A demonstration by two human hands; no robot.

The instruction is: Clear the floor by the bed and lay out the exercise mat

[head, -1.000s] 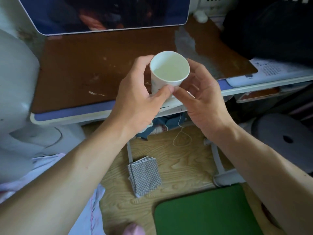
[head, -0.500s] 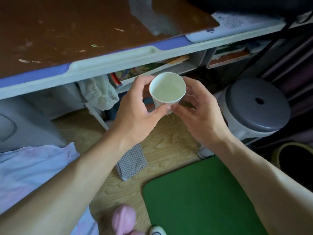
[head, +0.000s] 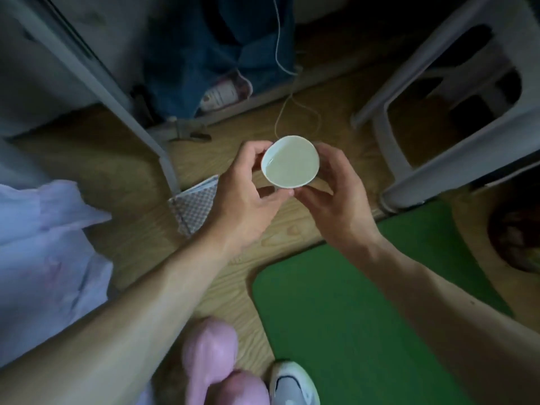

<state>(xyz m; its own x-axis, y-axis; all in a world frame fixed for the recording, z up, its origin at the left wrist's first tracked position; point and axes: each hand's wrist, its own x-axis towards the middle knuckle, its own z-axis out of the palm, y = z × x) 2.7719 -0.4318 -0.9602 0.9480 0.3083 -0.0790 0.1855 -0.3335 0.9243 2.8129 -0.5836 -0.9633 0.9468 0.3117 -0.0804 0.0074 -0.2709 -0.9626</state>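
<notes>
**Cup of pale liquid carried down from desk height to just above the floor**

Both hands hold a white paper cup [head: 290, 162] upright. The left hand [head: 245, 200] curls round its left side and the right hand [head: 336, 206] round its right, thumbs nearly meeting at the near rim. A second ago the cup was level with the front edge of the desk. Half a second ago it was below that edge. Now the desktop is out of view, and the cup hangs over the wooden floor [head: 131, 176], beyond the far left corner of the green exercise mat [head: 365, 317].

The mat already lies flat on the floor, so the laying-out looks at least partly done. The floor beside it is not yet cleared. A folded checked cloth [head: 194, 206] lies at the foot of the desk leg [head: 117, 106], and a loop of white cord [head: 292, 112] lies beyond the cup. A grey stool [head: 438, 118] stands at the mat's far edge. The person seems to be bending low, perhaps to set the cup down; with liquid in it, it needs to stay level.

The mat runs out of the bottom edge of the picture, so its full length is unseen. The forearms hide part of it. A pink slipper [head: 216, 361] and a white shoe [head: 292, 384] are cut off at the bottom. The space under the desk is dark and blurred, and a dark round thing [head: 517, 235] at the right edge cannot be made out.
</notes>
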